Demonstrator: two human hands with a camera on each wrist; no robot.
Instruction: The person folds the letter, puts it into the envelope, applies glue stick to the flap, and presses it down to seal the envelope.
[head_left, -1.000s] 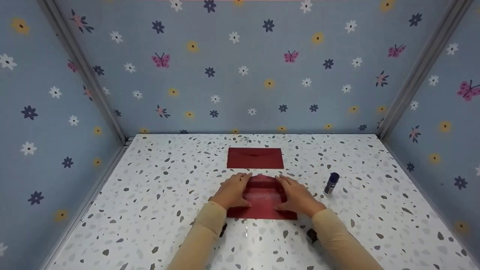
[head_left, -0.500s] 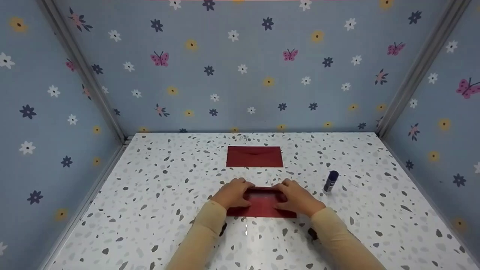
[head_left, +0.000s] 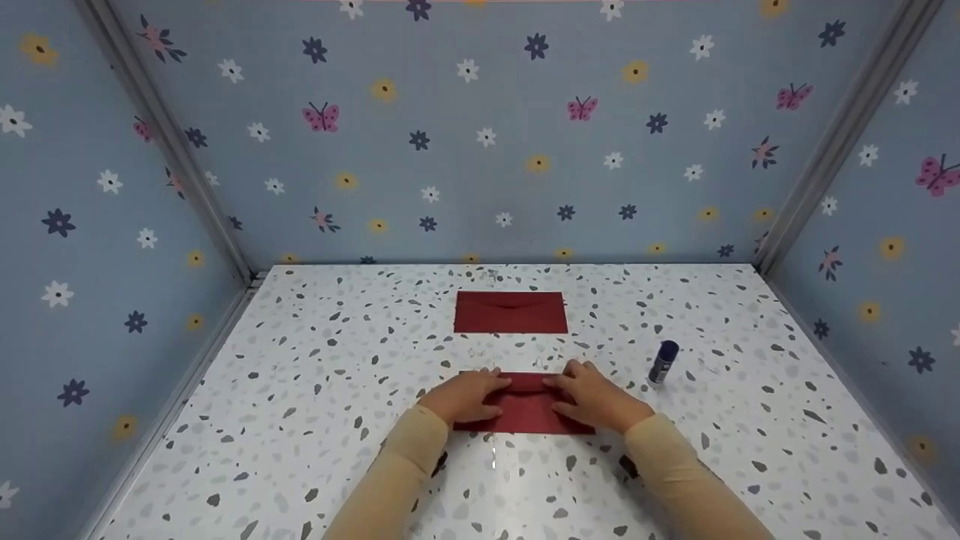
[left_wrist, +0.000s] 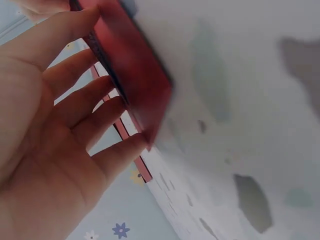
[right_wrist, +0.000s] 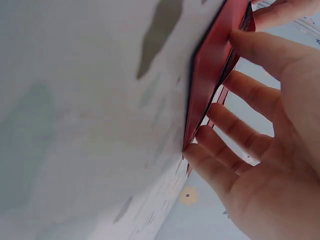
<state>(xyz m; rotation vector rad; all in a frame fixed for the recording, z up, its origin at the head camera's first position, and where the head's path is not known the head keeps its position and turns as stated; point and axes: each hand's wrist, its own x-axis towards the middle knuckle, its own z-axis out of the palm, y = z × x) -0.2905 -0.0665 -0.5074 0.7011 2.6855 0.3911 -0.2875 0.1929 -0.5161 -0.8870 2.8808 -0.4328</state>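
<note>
A red paper envelope (head_left: 525,417) lies flat on the speckled table, its flap (head_left: 525,383) folded down along the far edge. My left hand (head_left: 463,396) rests at its left end, fingertips on the flap and thumb on the body. At the other end my right hand (head_left: 601,397) mirrors this. In the left wrist view, lightly bent fingers touch along the long edge of the envelope (left_wrist: 140,75), with the thumb on its upper face. The right wrist view shows the same spread of fingers along the envelope (right_wrist: 212,70). Palms cover both ends from above.
Farther back lies a second red envelope (head_left: 511,319), its flap outline showing. A small tube like a glue stick (head_left: 664,362), with a dark blue cap, stands to the right. Flower-patterned walls (head_left: 487,180) enclose the table (head_left: 337,360) at the back and sides.
The near envelope's raised flap has come down toward me and now lies folded over the body. The fingertips moved with it onto the flap; the far envelope and tube stayed put.
</note>
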